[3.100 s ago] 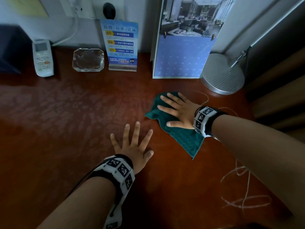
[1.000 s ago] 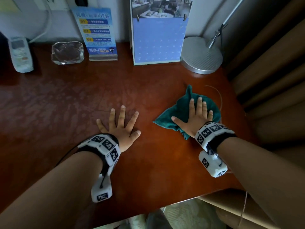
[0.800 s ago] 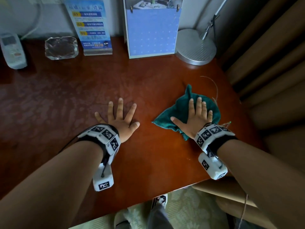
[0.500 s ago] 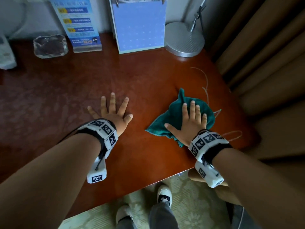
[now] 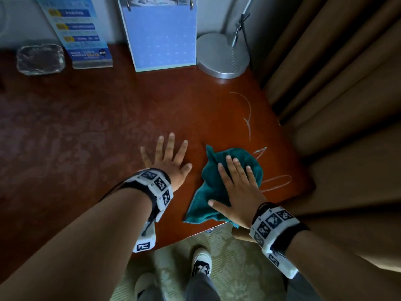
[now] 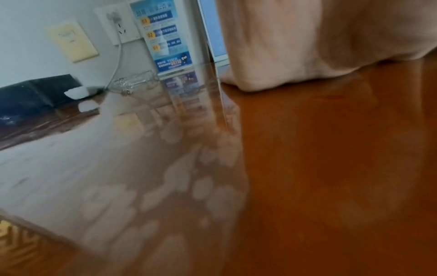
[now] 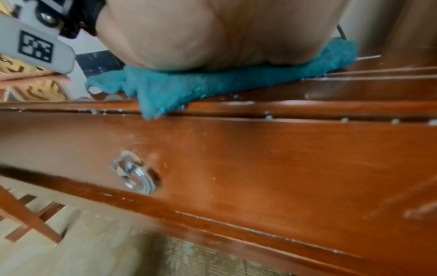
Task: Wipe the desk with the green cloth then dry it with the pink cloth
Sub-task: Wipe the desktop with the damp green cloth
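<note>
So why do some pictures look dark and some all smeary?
Head view: dim, with shine on the desk near the lamp. Left wrist view: brighter, glare and pale blotches on the desk. Right wrist view: smeary; the cloth and drawer ring are soft.

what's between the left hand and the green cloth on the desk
Only a narrow strip of bare wood desk. In the head view the left hand lies flat beside the green cloth, which the right hand presses flat.
</note>
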